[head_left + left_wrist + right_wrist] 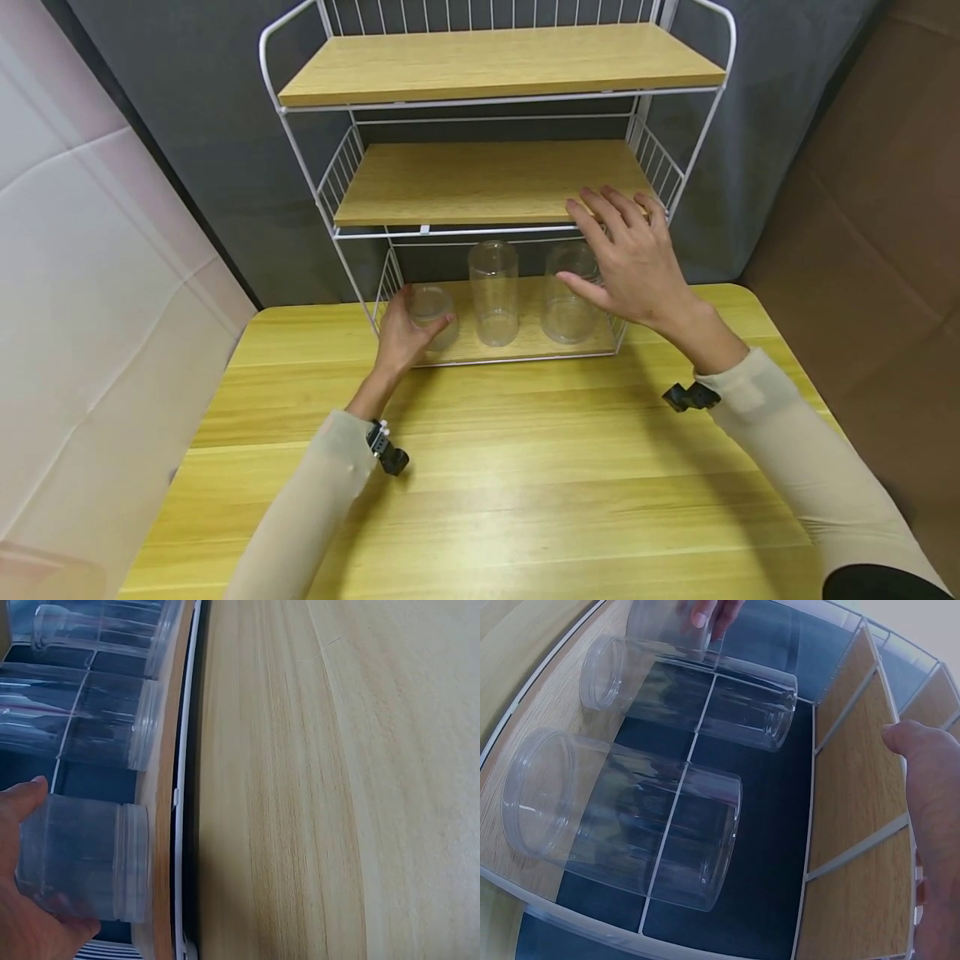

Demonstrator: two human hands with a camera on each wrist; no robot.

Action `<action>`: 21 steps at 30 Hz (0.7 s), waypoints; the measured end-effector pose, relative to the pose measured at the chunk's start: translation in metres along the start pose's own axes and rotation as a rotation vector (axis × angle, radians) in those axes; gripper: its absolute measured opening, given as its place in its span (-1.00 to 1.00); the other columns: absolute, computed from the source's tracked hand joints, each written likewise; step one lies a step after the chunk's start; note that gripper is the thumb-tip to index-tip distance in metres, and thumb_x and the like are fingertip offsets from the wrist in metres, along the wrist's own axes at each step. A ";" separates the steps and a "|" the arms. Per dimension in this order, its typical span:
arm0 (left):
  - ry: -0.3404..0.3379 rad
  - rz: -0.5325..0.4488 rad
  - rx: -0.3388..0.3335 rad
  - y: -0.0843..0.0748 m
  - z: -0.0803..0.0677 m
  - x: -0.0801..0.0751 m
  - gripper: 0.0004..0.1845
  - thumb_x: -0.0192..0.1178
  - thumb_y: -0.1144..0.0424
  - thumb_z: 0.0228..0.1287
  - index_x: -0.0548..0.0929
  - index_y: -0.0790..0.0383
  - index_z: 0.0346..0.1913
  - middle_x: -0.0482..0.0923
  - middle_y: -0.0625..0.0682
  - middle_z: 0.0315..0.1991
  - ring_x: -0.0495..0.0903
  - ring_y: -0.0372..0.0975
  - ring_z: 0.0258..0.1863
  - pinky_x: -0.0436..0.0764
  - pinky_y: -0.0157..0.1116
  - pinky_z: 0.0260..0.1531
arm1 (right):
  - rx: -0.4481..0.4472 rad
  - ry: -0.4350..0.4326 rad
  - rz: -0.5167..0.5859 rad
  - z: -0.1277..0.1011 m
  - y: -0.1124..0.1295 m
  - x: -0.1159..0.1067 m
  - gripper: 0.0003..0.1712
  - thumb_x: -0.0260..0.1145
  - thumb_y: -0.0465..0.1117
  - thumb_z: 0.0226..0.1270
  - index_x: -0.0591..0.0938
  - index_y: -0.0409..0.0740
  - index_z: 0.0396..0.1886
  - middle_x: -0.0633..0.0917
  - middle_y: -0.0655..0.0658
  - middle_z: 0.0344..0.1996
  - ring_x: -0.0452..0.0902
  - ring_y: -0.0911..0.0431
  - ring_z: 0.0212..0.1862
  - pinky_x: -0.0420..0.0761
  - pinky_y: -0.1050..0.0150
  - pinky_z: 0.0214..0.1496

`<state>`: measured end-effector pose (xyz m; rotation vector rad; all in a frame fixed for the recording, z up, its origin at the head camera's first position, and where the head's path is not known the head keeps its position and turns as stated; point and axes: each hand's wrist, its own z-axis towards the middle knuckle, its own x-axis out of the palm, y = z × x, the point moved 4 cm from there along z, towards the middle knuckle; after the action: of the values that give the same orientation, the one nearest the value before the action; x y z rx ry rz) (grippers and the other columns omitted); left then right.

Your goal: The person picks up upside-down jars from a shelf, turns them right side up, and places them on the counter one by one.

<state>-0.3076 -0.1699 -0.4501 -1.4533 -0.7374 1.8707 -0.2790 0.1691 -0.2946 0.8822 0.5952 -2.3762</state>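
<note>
On the bottom shelf of a white wire rack, three clear jars stand in a row. My left hand grips the short jar at the left end, thumb on one side and fingers on the other. A tall, narrow clear jar stands in the middle. To its right is a wider clear jar, partly hidden by my right hand in the head view. My right hand is at the right front edge of the middle shelf, fingers extended and holding nothing; whether it touches the edge is unclear.
The rack's top shelf overhangs the others, and wire side panels flank the levels. A yellow wood-grain table stretches in front. Dark backing is behind, with a white wall left and a brown one right.
</note>
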 end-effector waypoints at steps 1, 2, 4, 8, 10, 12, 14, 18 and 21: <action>0.001 0.000 0.000 0.000 0.000 0.000 0.07 0.56 0.09 0.20 0.18 0.54 0.57 0.35 0.48 0.45 0.41 0.27 0.40 0.40 0.16 0.45 | 0.000 0.000 -0.001 0.000 0.000 0.000 0.01 0.29 0.37 0.34 0.40 -0.18 0.57 0.50 -0.33 0.46 0.40 -0.32 0.45 0.32 -0.43 0.38; 0.002 0.001 0.001 0.000 -0.001 0.000 0.08 0.56 0.09 0.20 0.18 0.54 0.57 0.35 0.48 0.45 0.41 0.27 0.40 0.40 0.16 0.45 | 0.001 0.000 -0.001 0.000 0.000 0.000 0.01 0.30 0.36 0.33 0.40 -0.18 0.57 0.50 -0.33 0.46 0.40 -0.32 0.45 0.32 -0.43 0.38; 0.003 0.000 0.001 -0.002 -0.002 -0.001 0.08 0.57 0.09 0.19 0.18 0.54 0.57 0.35 0.47 0.45 0.41 0.27 0.40 0.40 0.16 0.45 | 0.000 -0.001 -0.004 0.000 0.000 0.001 0.01 0.32 0.35 0.32 0.40 -0.18 0.57 0.50 -0.33 0.45 0.41 -0.32 0.45 0.32 -0.43 0.37; 0.005 -0.006 0.001 -0.004 -0.005 -0.003 0.08 0.58 0.09 0.18 0.19 0.53 0.57 0.36 0.46 0.46 0.42 0.26 0.41 0.41 0.13 0.45 | -0.003 -0.004 -0.012 0.000 0.000 0.000 0.02 0.34 0.34 0.30 0.40 -0.19 0.57 0.51 -0.33 0.45 0.41 -0.32 0.44 0.33 -0.42 0.36; 0.007 -0.008 0.001 -0.006 -0.007 -0.005 0.09 0.58 0.08 0.18 0.19 0.52 0.58 0.36 0.46 0.46 0.42 0.25 0.41 0.41 0.13 0.46 | -0.004 -0.002 -0.014 0.000 -0.001 0.001 0.02 0.32 0.35 0.32 0.39 -0.18 0.58 0.50 -0.32 0.46 0.41 -0.32 0.44 0.32 -0.42 0.36; 0.008 -0.010 0.004 -0.007 -0.009 -0.006 0.10 0.59 0.08 0.18 0.18 0.53 0.58 0.35 0.46 0.47 0.41 0.25 0.42 0.40 0.13 0.47 | -0.004 0.002 -0.010 -0.001 -0.001 0.001 0.01 0.27 0.37 0.35 0.38 -0.18 0.59 0.49 -0.32 0.47 0.39 -0.31 0.45 0.32 -0.42 0.38; 0.009 -0.009 0.006 -0.008 -0.011 -0.008 0.11 0.59 0.06 0.17 0.18 0.52 0.58 0.35 0.45 0.47 0.42 0.25 0.42 0.41 0.13 0.47 | -0.002 0.006 -0.001 -0.001 -0.002 0.001 0.01 0.19 0.40 0.39 0.37 -0.17 0.60 0.48 -0.32 0.48 0.38 -0.31 0.46 0.31 -0.42 0.39; 0.000 -0.017 0.023 -0.012 -0.017 -0.013 0.11 0.61 0.06 0.15 0.20 0.53 0.57 0.37 0.46 0.46 0.44 0.25 0.41 0.42 0.13 0.46 | 0.002 0.009 0.049 -0.002 -0.002 0.000 0.00 0.07 0.45 0.47 0.36 -0.17 0.61 0.45 -0.33 0.49 0.34 -0.31 0.49 0.26 -0.40 0.43; -0.027 -0.041 0.037 -0.018 -0.022 -0.018 0.10 0.63 0.08 0.12 0.24 0.54 0.55 0.42 0.46 0.43 0.48 0.25 0.38 0.45 0.12 0.43 | 0.004 0.008 0.089 -0.002 -0.001 -0.001 0.00 0.04 0.46 0.50 0.36 -0.17 0.61 0.44 -0.33 0.50 0.32 -0.31 0.50 0.23 -0.39 0.47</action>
<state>-0.2804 -0.1720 -0.4304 -1.3820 -0.7363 1.8669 -0.2781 0.1719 -0.2952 0.9017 0.5430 -2.2955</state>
